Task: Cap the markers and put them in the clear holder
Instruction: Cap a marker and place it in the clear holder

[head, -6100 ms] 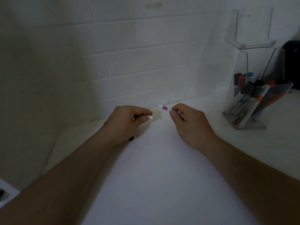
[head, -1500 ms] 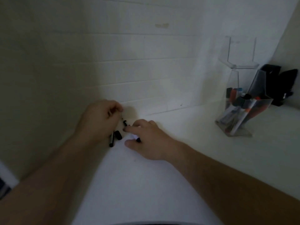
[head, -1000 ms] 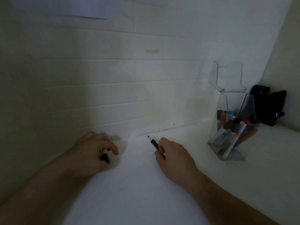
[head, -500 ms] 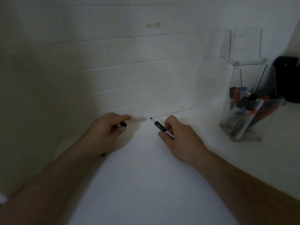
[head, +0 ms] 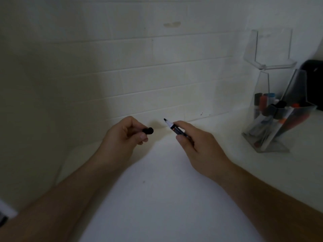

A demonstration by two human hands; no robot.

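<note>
Pinching a black cap [head: 148, 131] w/ left hand [head: 122, 139], thumb and curled fingers closed round it, open end of cap facing right toward marker tip. Gripping a black marker [head: 175, 129] w/ right hand [head: 197, 145], thumb below, fingers wrapped over barrel; uncapped, dark tip and white collar poking out up-left, pointing at cap. Small gap between tip and cap, not touching. Both hands raised just above white counter [head: 157, 198], forearms coming in from bottom corners.

Taking clear holder [head: 277, 117] as landmark: sits at far right on counter, near tiled wall [head: 139, 75]. Marker and cap well to left of holder, roughly level w/ its base in frame. Right hand nearer holder than left, but well apart from it. Inside holder: several capped markers [head: 264, 103] leaning, caps red, blue, black, orange showing through front wall; exact count cannot tell, too dim and overlapped. Tall clear back panel of holder rising above them against wall. Dark object [head: 314, 70] just behind and right of holder, cut off by frame edge, cannot tell what.

Left of holder, along wall base: small dark specks near grout line. Shadow across left part of wall and counter, well away from holder. Sliver of pale edge w/ something dark at bottom-left corner, too cropped to ID.
</note>
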